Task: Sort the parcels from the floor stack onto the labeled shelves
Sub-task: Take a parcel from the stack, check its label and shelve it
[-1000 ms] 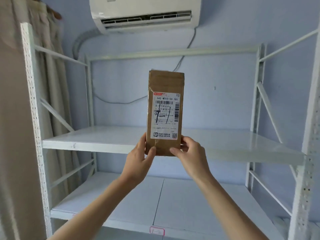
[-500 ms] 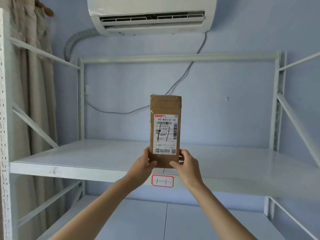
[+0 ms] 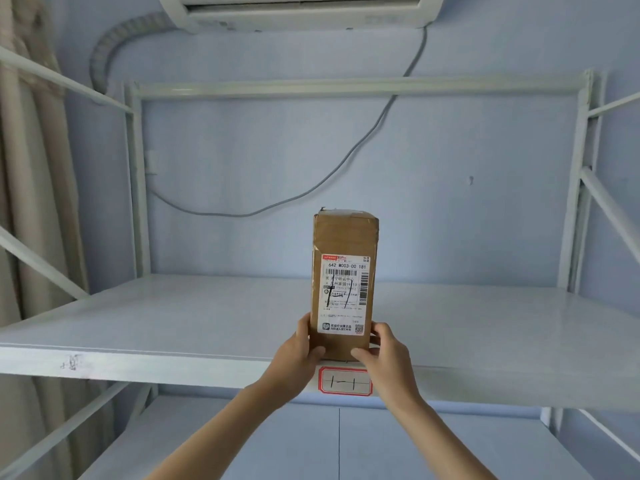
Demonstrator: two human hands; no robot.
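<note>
A tall brown cardboard parcel (image 3: 344,237) with a white shipping label stands upright at the front edge of the upper white shelf (image 3: 173,317). My left hand (image 3: 299,348) grips its lower left side and my right hand (image 3: 382,351) grips its lower right side. Its base seems to rest on the shelf, though my fingers hide the contact. Directly below the parcel, a red-bordered tag (image 3: 345,381) marked "1-1" sticks to the shelf's front rim.
A lower white shelf (image 3: 398,445) lies beneath. White rack uprights (image 3: 136,188) and diagonal braces (image 3: 609,216) frame both sides. An air conditioner (image 3: 298,10) with a hanging cable (image 3: 363,140) is on the blue wall above. A beige curtain (image 3: 31,188) hangs on the left.
The parcel went from chest height in front of the rack forward and down onto the upper shelf's front edge above the tag. My view closed in on the shelf.
</note>
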